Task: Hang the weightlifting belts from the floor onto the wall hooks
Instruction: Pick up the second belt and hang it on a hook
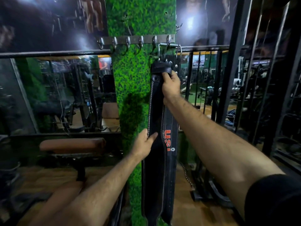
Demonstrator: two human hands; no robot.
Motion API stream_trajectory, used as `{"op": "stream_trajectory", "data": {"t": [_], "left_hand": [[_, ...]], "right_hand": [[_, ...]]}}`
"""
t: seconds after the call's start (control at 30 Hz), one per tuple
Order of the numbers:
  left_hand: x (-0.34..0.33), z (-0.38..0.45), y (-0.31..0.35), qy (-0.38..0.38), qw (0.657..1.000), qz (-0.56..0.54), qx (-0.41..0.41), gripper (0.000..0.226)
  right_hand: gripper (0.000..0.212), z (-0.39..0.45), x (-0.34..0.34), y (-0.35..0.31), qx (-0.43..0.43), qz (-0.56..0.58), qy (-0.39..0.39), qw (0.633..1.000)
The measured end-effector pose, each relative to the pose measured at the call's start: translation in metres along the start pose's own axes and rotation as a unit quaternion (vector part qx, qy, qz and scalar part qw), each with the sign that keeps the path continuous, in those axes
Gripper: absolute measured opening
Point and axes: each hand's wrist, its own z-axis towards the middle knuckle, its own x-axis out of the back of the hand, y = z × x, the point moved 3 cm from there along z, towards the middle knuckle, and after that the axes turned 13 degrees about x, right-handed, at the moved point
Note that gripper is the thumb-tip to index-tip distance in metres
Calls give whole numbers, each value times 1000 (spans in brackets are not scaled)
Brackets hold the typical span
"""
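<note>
A black leather weightlifting belt (155, 170) with white stitching hangs down the green turf-covered pillar (133, 82). Behind it hangs a second black belt (170, 160) with red lettering. Their metal buckles (162, 51) reach up to the rightmost hook of a steel hook rail (135, 40). My right hand (171, 86) grips the upper end of the front belt just under the buckles. My left hand (145, 143) rests on the belt's left edge at mid-height, thumb behind the edge and fingers lying on the front.
The other hooks (114, 44) on the rail are bare. A brown padded bench (72, 145) stands low at the left. Black railings (203, 85) and rack frames (267, 79) stand to the right. A chain (187, 175) hangs beside the pillar's foot. The floor (195, 209) is wooden.
</note>
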Motion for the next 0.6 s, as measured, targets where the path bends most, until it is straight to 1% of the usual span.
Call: {"op": "stream_trajectory", "data": {"t": [0.03, 0.07, 0.1, 0.13, 0.17, 0.2, 0.23, 0.27, 0.33, 0.37, 0.47, 0.5, 0.57, 0.6], "left_hand": [[3, 0, -6, -15, 1000, -1, 12, 81], [5, 5, -13, -33, 999, 24, 22, 105], [9, 5, -8, -30, 999, 42, 14, 115], [13, 7, 2, -30, 999, 43, -5, 107], [16, 5, 21, -30, 999, 29, -18, 84], [17, 2, 46, -23, 999, -5, -37, 52], [20, 0, 74, -8, 996, -58, -65, 27], [24, 3, 96, 11, 990, -102, -100, 14], [25, 10, 121, 40, 978, -136, -151, 24], [22, 13, 117, 47, 977, -129, -161, 26], [11, 16, 70, 18, 986, -92, -135, 37], [6, 8, 58, -6, 987, -92, -135, 36], [2, 7, 22, -40, 992, -77, -97, 23], [3, 5, 10, -49, 993, -60, -85, 25]], "right_hand": [[18, -1, 2, 1, 0, 3, 7, 1000], [19, -2, 5, 2, -1, 3, 13, 1000], [18, -1, 7, 4, -2, 4, 17, 1000], [18, 0, 8, 5, -5, 7, 17, 1000], [18, 1, 7, 5, -3, 13, 13, 1000], [18, 0, 6, 5, 3, 16, 5, 1000], [18, -2, 5, 7, 10, 15, -5, 1000], [18, -5, 4, 7, 14, 16, -13, 1000], [17, -7, 2, 7, 21, 16, -22, 999], [16, -6, 3, 7, 26, 12, -18, 999], [13, -4, 13, 10, 23, 3, 15, 1000], [13, -3, 17, 11, 20, -5, 24, 1000], [15, -3, 25, 19, 21, -22, 44, 999], [15, -3, 26, 21, 22, -30, 52, 998]]}}
